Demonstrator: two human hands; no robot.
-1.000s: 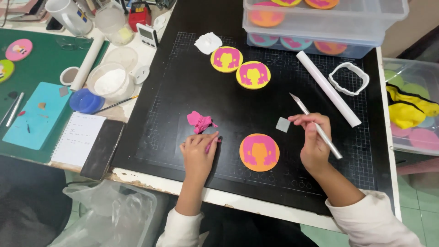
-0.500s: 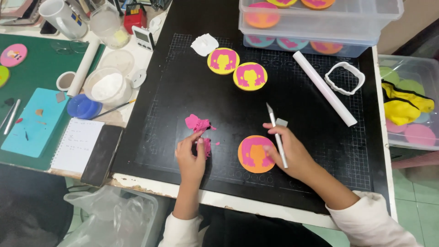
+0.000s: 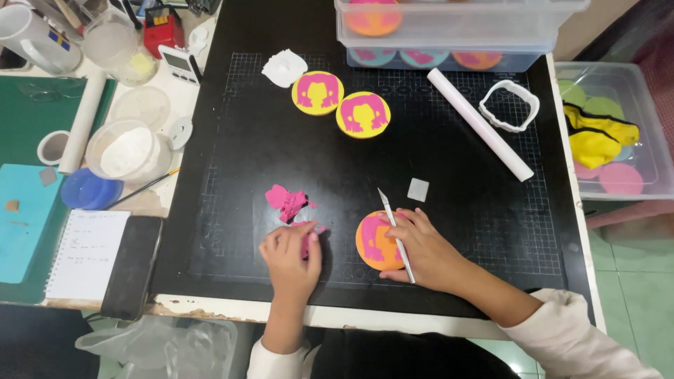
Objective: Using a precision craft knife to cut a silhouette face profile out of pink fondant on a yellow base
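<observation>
From the head camera, the right hand point(image 3: 428, 253) covers the lower right part of the orange disc point(image 3: 375, 242) and grips a thin craft knife point(image 3: 397, 235) whose blade points away from the person across the disc's pink cut-out. The left hand point(image 3: 291, 256), just left of the disc, is curled with its fingers pinched on a small pink piece point(image 3: 307, 238) that is mostly hidden, so its shape cannot be made out. Just above that hand lies a pink scrap point(image 3: 284, 202). The disc sits near the front edge of the black cutting mat point(image 3: 232, 161), with bare mat open to its right and behind it. A small grey square point(image 3: 418, 189) lies just beyond the disc. Farther back are two yellow discs point(image 3: 340, 104), a white rolling pin point(image 3: 481, 124), a white cutter point(image 3: 510, 105) and clear tubs point(image 3: 449, 28) cut off by the top edge. Left of the mat stand a notebook point(image 3: 88, 254), a phone point(image 3: 131, 267) and a bowl of white powder point(image 3: 126, 149).
</observation>
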